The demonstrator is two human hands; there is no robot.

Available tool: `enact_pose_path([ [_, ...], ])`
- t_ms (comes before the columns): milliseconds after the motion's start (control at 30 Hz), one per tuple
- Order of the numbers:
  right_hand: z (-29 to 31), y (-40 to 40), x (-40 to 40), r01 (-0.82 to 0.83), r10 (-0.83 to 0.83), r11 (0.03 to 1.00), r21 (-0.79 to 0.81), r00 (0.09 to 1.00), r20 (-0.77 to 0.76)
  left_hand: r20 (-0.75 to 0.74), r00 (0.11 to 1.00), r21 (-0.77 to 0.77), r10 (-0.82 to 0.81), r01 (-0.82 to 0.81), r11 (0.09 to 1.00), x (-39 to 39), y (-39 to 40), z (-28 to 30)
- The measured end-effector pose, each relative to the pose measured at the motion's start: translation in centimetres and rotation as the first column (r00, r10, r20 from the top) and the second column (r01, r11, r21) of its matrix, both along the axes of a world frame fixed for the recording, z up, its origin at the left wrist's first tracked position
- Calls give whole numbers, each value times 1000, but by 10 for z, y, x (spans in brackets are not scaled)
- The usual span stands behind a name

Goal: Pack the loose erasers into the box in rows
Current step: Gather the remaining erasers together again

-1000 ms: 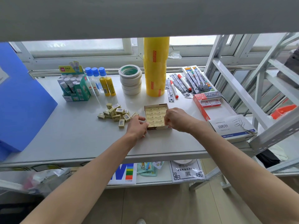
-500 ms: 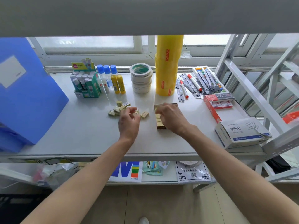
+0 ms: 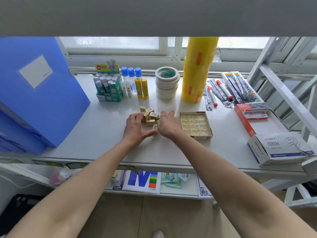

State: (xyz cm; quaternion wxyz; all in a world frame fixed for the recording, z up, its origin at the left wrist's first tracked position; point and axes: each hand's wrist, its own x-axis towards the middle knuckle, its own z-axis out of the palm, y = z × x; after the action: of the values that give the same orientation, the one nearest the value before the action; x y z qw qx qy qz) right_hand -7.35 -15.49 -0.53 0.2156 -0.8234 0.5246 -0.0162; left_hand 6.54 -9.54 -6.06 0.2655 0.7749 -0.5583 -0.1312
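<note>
Loose erasers: a heap of small pale-yellow rectangular erasers (image 3: 149, 117) with printed paper sleeves lies on the white shelf top (image 3: 106, 134), directly between the two hands; some lie flat, some are tilted or on edge.
Single eraser: one small eraser (image 3: 155, 127) stands at the near edge of the heap, just by the left thumb tip and the right hand's fingers; whether either hand pinches it cannot be told.
Left hand: the left hand (image 3: 136, 128) rests on the shelf with its fingers spread and curved round the heap's left side, thumb stretched toward the right hand; it is clamped on nothing visible.
Right hand: the right hand (image 3: 169, 125) cups the heap's right side, back of the hand upward, fingers loosely curled and touching the erasers; what lies under the fingers is hidden.
Box: a shallow tan cardboard box (image 3: 195, 125) with a dark red rim sits just to the right of the right hand, holding pale-yellow erasers packed flat in rows.
Beyond the hands: a stack of white tape rolls (image 3: 167, 83) and a tall yellow column of tape rolls (image 3: 197, 69).
Left of the left hand: a big blue plastic folder (image 3: 34, 90) stands well apart.
</note>
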Motion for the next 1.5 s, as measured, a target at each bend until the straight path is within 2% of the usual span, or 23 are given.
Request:
enact_pose_path([
  [167, -7, 1, 5, 5, -10, 999, 50, 996, 86, 65, 997, -216, 38, -23, 976, -16, 13, -11],
  [233, -8, 1, 4, 11, -18, 998, 61, 992, 123, 90, 995, -260, 42, -17, 966, -18, 14, -14],
  [433, -10, 5, 2, -48, 36, 997, 56, 979, 199, 177, 984, -180, -37, 70, 981, -18, 9, -17],
  [600, -13, 7, -9, 39, -35, 999, -7, 939, 341, 207, 978, -223, -13, 60, 973, -18, 12, -15],
  [733, -17, 10, -18, 56, -38, 996, -67, 970, 241, 265, 964, -225, -27, 89, 970, -19, 13, -14],
  [833, -17, 13, -17, 47, -33, 996, -77, 984, 175, 308, 940, -202, -149, 218, 955, -14, 13, -13],
  [933, -17, 14, -15, 31, -19, 997, -66, 984, 175, 367, 903, -167, -224, 301, 939, -6, 16, -12],
  [1133, -19, 9, -22, -122, 128, 991, -62, 986, 103, 437, 881, -112, -182, 254, 961, -6, 18, -11],
  [1300, -18, 4, -23, -196, 198, 980, -32, 978, 63, 467, 846, -116, -259, 349, 930, 0, 13, -8],
  [1400, -18, 5, -22, -260, 260, 964, -60, 966, -11, 501, 828, -143, -252, 366, 920, 4, 10, -8],
  [1500, -21, 8, -18, -258, 258, 962, -89, 966, -6, 522, 815, -173, -251, 390, 905, 7, 9, -9],
])
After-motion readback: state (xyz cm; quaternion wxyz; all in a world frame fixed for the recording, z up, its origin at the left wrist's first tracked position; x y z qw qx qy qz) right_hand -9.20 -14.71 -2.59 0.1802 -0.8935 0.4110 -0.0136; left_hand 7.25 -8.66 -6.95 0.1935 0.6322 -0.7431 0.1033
